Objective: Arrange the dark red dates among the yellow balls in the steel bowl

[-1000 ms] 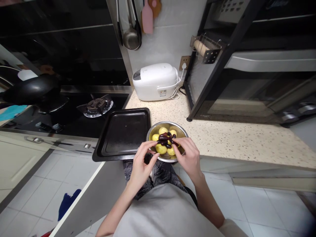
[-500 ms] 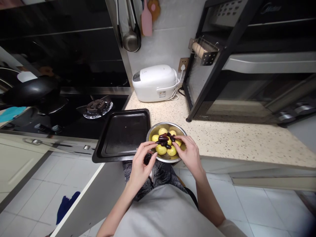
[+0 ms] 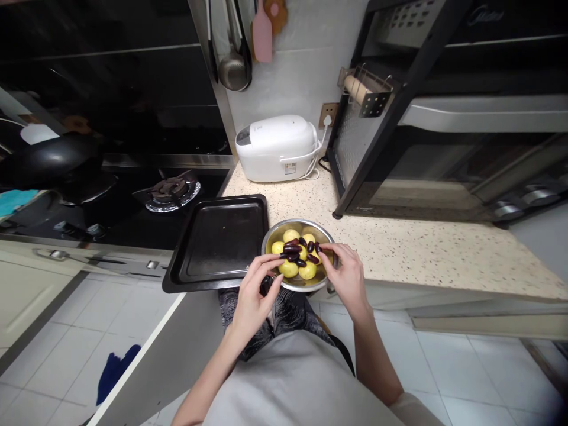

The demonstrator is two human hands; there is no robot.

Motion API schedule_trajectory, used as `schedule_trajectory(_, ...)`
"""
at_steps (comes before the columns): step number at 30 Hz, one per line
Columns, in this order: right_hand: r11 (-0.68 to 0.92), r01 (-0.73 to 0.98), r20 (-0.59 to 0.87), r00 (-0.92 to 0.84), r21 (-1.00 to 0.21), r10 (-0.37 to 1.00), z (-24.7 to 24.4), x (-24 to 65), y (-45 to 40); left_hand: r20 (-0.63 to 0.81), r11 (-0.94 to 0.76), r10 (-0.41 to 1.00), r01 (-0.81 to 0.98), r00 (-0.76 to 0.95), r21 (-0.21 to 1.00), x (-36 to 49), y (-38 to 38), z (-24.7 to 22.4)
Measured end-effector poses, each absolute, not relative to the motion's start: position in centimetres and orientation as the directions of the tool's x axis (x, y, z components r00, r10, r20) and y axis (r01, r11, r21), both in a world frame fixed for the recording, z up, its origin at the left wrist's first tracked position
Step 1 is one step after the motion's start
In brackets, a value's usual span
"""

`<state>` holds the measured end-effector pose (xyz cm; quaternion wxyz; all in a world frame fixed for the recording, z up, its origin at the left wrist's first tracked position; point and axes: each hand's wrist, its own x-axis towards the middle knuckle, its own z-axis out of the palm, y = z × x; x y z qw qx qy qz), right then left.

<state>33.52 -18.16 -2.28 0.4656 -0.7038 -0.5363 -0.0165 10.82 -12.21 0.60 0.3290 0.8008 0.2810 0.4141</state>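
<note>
A round metal bowl [image 3: 328,229] holds several yellow round pieces [image 3: 289,269], like small potatoes. On top of them lie several dark purple oblong pieces [image 3: 291,249], glossy and grape-like; their exact kind is unclear. My right hand [image 3: 348,275] reaches over the bowl's right side, thumb and forefinger closed around one dark purple piece [image 3: 317,247]. At the left rim, my left hand [image 3: 257,290] has thumb and fingers apart, its fingertips beside the pile. A black baking tray [image 3: 217,242] lies just left of the bowl.
A white appliance [image 3: 277,148] stands against the wall behind the bowl. To the right is an oven [image 3: 421,171] under a black rack. A gas burner [image 3: 171,192] and a wok [image 3: 53,160] are at left. An open cabinet door [image 3: 164,355] juts out below the tray.
My right hand has shifted slightly right and drawn a dark purple piece toward the bowl's right side. The dark pieces there are more spread out. My left hand stays nearly still.
</note>
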Motion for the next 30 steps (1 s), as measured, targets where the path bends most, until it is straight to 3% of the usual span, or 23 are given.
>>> schedule_trajectory(9,-0.077,0.812,0.528,0.445,-0.579,0.724,-2.2,33.2,-17.0,0.480,-0.632,0.717,0.180,0.506,0.753,10.6,-12.2,0.5)
schedule_trajectory(16,0.089,0.738,0.517,0.376,-0.669,0.769,-2.0,33.1,-17.0,0.461,-0.619,0.721,0.183,0.517,0.764,10.7,-12.1,0.4)
schedule_trajectory(30,0.101,0.723,0.472,0.331,-0.684,0.817,-1.9,33.3,-16.9,0.445,-0.618,0.707,0.174,0.550,0.767,10.8,-12.1,0.0)
